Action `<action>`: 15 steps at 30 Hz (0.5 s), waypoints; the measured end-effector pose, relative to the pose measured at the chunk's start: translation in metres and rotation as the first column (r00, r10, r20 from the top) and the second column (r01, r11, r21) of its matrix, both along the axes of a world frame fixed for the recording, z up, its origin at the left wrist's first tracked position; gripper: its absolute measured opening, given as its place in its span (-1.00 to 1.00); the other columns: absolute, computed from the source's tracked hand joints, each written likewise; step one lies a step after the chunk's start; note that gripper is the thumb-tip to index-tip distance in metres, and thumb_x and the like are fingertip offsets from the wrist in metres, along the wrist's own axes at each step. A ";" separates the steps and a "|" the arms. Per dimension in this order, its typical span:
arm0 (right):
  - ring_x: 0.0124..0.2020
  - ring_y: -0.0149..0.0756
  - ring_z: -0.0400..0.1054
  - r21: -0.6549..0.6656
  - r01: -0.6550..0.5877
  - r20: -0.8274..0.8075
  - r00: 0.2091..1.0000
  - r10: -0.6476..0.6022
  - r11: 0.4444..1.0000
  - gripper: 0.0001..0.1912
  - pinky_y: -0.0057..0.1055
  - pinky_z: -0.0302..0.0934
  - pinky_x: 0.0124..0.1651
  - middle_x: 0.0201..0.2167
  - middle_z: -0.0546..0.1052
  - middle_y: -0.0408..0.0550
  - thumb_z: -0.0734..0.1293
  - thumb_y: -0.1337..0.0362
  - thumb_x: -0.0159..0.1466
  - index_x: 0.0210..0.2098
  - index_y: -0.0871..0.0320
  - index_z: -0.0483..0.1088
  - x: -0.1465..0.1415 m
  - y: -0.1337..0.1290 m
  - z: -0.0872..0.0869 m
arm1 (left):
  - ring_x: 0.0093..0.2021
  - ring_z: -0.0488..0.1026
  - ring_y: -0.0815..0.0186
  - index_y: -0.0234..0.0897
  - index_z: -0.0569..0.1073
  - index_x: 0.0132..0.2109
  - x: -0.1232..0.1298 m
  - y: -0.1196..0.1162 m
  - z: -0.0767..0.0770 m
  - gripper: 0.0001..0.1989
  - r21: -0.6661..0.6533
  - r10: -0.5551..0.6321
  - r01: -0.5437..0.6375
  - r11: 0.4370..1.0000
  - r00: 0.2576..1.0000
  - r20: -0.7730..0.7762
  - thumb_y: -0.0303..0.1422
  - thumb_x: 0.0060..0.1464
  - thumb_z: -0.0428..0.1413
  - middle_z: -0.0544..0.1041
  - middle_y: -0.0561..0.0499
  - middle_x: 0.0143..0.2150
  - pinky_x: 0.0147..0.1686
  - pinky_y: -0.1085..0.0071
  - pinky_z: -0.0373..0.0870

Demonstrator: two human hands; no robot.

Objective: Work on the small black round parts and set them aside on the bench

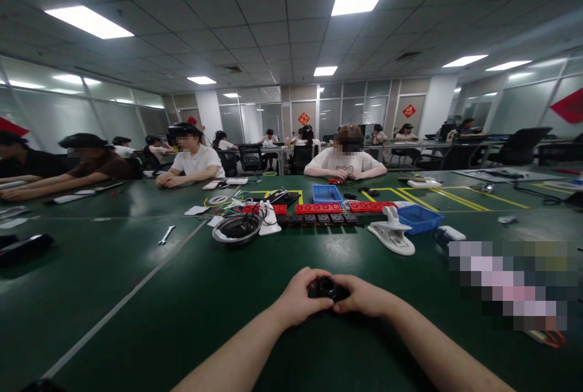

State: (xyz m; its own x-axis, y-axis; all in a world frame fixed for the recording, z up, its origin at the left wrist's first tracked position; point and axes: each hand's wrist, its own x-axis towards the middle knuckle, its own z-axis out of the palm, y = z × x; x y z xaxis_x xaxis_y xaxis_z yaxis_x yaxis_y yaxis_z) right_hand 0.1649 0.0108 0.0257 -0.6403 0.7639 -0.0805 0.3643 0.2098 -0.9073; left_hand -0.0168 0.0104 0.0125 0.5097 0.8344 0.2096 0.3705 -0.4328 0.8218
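Note:
Between my two hands is a small black object with a round, lens-like ring (327, 287) on its upper side. My left hand (300, 299) closes around its left side, with the thumb along the near edge. My right hand (364, 296) grips the other side, its thumb also at the near edge. The fingertips of both hands are partly hidden behind the object. Both forearms reach over the green tabletop (218, 319), and the object is held low over or against it; I cannot tell whether it touches.
Ahead are a metal bowl with dark cables (237, 229), a white stand (269, 220), red power strips (319, 208), a blue tray (327, 193), a second blue bin (419, 220) and a white clip base (392, 233). A wrench (166, 235) lies left. A co-worker (345, 158) sits opposite.

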 end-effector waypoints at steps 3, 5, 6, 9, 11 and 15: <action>-0.23 -0.24 0.29 -0.003 -0.003 0.003 1.000 0.003 1.000 -0.60 -0.35 0.14 -0.16 -0.25 0.44 -0.10 0.30 0.37 -0.05 -0.17 0.20 0.31 0.001 0.001 -0.001 | -0.29 0.25 0.34 -0.16 0.34 -0.12 -0.001 -0.001 0.001 -0.58 0.000 -0.009 0.009 1.000 1.000 -0.002 -0.38 -0.22 0.18 0.25 0.07 -0.28 -0.30 0.45 0.20; -0.22 -0.23 0.29 0.016 0.010 0.008 1.000 -0.010 1.000 -0.61 -0.34 0.14 -0.15 -0.25 0.44 -0.09 0.32 0.36 -0.06 -0.19 0.21 0.32 0.001 0.003 -0.003 | -0.30 0.25 0.35 -0.16 0.35 -0.12 -0.001 -0.002 0.002 -0.59 -0.005 -0.006 0.006 1.000 1.000 -0.005 -0.38 -0.22 0.18 0.25 0.07 -0.28 -0.31 0.46 0.20; -0.22 -0.22 0.29 0.025 0.018 0.009 1.000 -0.018 1.000 -0.61 -0.34 0.13 -0.15 -0.25 0.44 -0.09 0.32 0.36 -0.07 -0.19 0.22 0.32 0.001 0.003 -0.004 | -0.30 0.25 0.35 -0.16 0.35 -0.12 -0.001 -0.002 0.002 -0.58 -0.008 -0.001 0.001 1.000 1.000 -0.007 -0.37 -0.22 0.18 0.25 0.07 -0.28 -0.31 0.46 0.20; -0.22 -0.22 0.28 0.056 0.053 0.006 0.999 -0.053 0.997 -0.58 -0.35 0.14 -0.16 -0.27 0.43 -0.10 0.35 0.36 -0.09 -0.20 0.22 0.31 -0.001 0.004 -0.007 | -0.31 0.24 0.35 -0.16 0.35 -0.13 -0.001 -0.002 0.004 -0.58 -0.013 0.017 -0.017 1.000 1.000 -0.015 -0.36 -0.24 0.19 0.25 0.07 -0.29 -0.33 0.47 0.20; -0.23 -0.22 0.28 0.095 0.089 0.015 0.996 -0.091 0.991 -0.57 -0.37 0.14 -0.19 -0.29 0.43 -0.11 0.37 0.35 -0.12 -0.21 0.22 0.30 -0.002 0.005 -0.009 | -0.32 0.24 0.35 -0.17 0.36 -0.13 -0.001 -0.002 0.004 -0.57 -0.015 0.034 -0.034 0.999 0.999 -0.022 -0.37 -0.25 0.20 0.26 0.07 -0.29 -0.34 0.48 0.20; -0.32 -0.27 0.27 0.251 0.196 0.107 0.968 -0.229 0.948 -0.59 -0.46 0.13 -0.35 -0.37 0.41 -0.14 0.41 0.29 -0.19 -0.32 0.20 0.28 -0.009 0.006 -0.019 | -0.30 0.24 0.34 -0.20 0.37 -0.17 0.004 -0.005 0.004 -0.58 -0.008 0.123 -0.124 0.992 0.992 -0.036 -0.41 -0.29 0.22 0.29 0.06 -0.29 -0.32 0.46 0.20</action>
